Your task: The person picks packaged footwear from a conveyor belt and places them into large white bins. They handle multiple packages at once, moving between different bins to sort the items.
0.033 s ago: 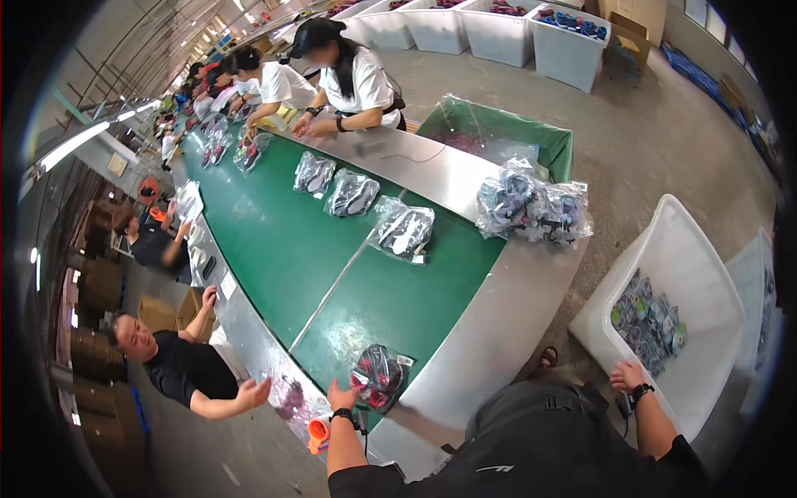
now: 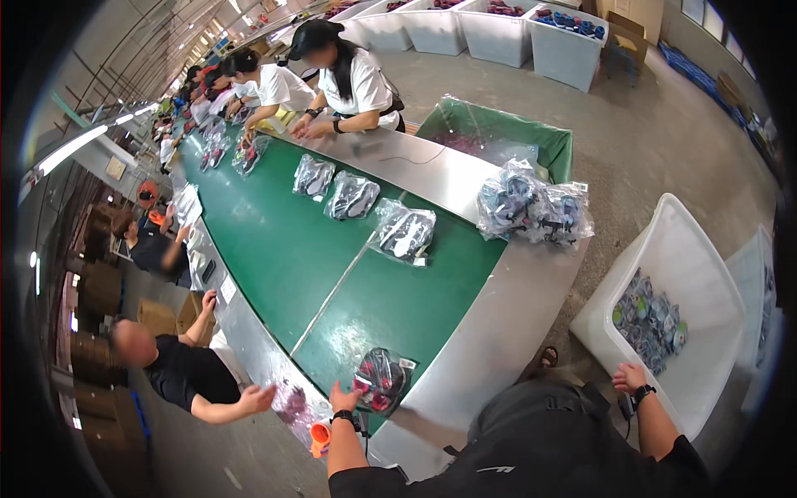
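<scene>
My left hand (image 2: 343, 398) is at the near end of the green conveyor belt (image 2: 274, 241), fingers apart. Its fingertips meet the left edge of a clear plastic bag (image 2: 382, 378) in the picture; whether they touch it I cannot tell. Dark and pinkish-red items, apparently shoes, lie inside that bag. Off to the right, my right hand (image 2: 628, 378) hangs with fingers spread and nothing in it, by the near rim of a white bin (image 2: 706, 282). Grey-blue items with some green fill the bin's bottom. Both wrists wear dark bands.
Three bagged pairs, one a black-and-white bag (image 2: 403, 231), lie along the belt. Several bags (image 2: 531, 203) are piled on the metal corner beside a green-lined container (image 2: 552, 145). An orange ring-shaped object (image 2: 320, 437) sits left of my wrist. A co-worker (image 2: 195, 373) stands left; others line the far side.
The co-worker on the left has shifted the head and an outstretched hand slightly. My hands and the bags stay almost where they were.
</scene>
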A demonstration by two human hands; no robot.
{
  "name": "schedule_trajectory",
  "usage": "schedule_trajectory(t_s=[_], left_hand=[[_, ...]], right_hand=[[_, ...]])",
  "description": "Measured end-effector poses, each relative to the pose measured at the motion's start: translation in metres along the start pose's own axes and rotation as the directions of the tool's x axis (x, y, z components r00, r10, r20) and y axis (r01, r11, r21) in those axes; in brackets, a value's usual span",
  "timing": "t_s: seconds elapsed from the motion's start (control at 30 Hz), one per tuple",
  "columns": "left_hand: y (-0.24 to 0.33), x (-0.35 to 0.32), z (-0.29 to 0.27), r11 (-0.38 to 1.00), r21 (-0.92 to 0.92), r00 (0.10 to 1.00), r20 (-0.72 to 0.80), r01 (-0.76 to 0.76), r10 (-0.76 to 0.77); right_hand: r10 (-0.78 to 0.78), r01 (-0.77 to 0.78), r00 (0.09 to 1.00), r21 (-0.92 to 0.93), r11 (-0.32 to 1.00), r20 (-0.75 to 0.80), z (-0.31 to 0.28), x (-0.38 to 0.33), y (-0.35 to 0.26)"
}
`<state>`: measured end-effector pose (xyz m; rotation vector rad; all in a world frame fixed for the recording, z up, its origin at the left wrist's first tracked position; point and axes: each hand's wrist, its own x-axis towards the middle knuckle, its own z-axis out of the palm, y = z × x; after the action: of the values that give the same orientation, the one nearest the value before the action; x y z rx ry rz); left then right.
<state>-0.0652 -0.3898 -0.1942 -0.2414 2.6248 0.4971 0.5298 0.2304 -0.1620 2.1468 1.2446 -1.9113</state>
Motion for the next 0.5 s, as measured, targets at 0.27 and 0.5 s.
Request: schedule_trajectory(t_s=[0.27, 0.5], left_hand=[[0.037, -0.014, 0.014, 0.953, -0.046, 0.893, 0.339, -0.299, 0.296], [0.124, -0.055, -0.039, 0.962, -0.271, 0.718, 0.664, -0.028, 0.208]], right_hand=[[0.061, -0.052, 0.997, -0.152, 0.987, 0.055, -0.015, -0.040, 0.008], [-0.101, 0.116, 0.990, -0.160, 0.980, 0.100, 0.013, -0.057, -0.039]])
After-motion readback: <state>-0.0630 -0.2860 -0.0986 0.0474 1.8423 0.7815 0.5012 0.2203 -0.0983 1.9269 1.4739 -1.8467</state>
